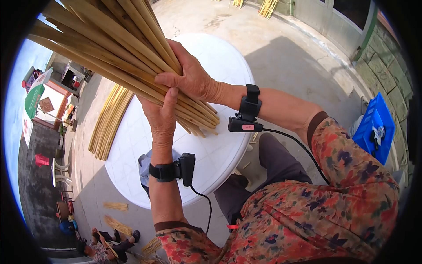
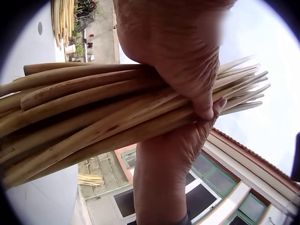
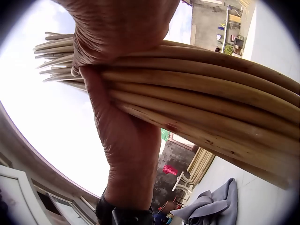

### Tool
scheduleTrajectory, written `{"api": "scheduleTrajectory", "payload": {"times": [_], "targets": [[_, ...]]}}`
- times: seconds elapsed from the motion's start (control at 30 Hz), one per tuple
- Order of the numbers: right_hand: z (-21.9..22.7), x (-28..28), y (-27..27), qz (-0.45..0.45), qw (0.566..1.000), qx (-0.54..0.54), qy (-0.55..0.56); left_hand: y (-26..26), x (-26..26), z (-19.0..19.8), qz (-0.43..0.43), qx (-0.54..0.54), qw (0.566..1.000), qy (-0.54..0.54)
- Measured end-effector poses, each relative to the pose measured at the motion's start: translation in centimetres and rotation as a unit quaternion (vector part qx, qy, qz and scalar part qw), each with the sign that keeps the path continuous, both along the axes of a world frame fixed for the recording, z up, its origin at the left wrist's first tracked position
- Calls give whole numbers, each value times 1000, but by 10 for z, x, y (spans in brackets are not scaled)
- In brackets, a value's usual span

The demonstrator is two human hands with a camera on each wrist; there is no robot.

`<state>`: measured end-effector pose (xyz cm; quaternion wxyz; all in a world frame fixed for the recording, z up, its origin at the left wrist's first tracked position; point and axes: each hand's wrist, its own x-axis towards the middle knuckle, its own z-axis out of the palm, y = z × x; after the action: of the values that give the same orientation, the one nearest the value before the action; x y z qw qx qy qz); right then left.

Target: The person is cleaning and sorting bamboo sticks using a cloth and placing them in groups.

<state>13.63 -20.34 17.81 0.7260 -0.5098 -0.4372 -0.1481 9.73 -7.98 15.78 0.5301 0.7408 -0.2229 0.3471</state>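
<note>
A thick bundle of pale yellow-brown sticks (image 1: pixel 127 48) slants over the white round table (image 1: pixel 211 57), its near ends above the tabletop and its long part reaching up and away to the left. My right hand (image 1: pixel 193 75) grips it from the right side, thumb across the front. From the left and below, my left hand (image 1: pixel 159 116) holds the same bundle, its thumb close to the right one. In the left wrist view both hands wrap the sticks side by side. Much of the fingers is hidden behind the bundle in the head view.
Another row of sticks (image 1: pixel 110 125) lies at the table's left edge. A grey cloth (image 3: pixel 213 206) rests on the tabletop, partly behind my left forearm. To the right stands a blue crate (image 1: pixel 378 127). Stick piles (image 1: pixel 116 206) and a seated person (image 1: pixel 110 248) are on the ground at lower left.
</note>
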Motion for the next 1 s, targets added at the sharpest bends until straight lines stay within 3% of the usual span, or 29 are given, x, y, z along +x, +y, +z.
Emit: {"api": "scheduleTrajectory", "payload": {"times": [0.2,0.27,0.33,0.5,0.8,0.87,1.0], "targets": [[4,3,-2,-52,998,-34,-29,-5,-6,6,-4,1,1000,26],[-3,2,-5,-32,999,-30,-17,-6,-7,3,-5,-4,999,34],[-8,3,-5,-32,998,-50,23,-4,-8,2,-24,-32,993,112],[-8,7,-3,-9,998,-39,57,4,-2,-3,-56,-39,992,106],[4,7,10,21,995,9,99,-1,7,-5,-16,-66,997,35],[13,7,18,39,996,35,79,5,9,-2,16,-70,997,5],[22,-2,20,16,999,9,42,1,0,-2,-20,-133,991,-13]]}}
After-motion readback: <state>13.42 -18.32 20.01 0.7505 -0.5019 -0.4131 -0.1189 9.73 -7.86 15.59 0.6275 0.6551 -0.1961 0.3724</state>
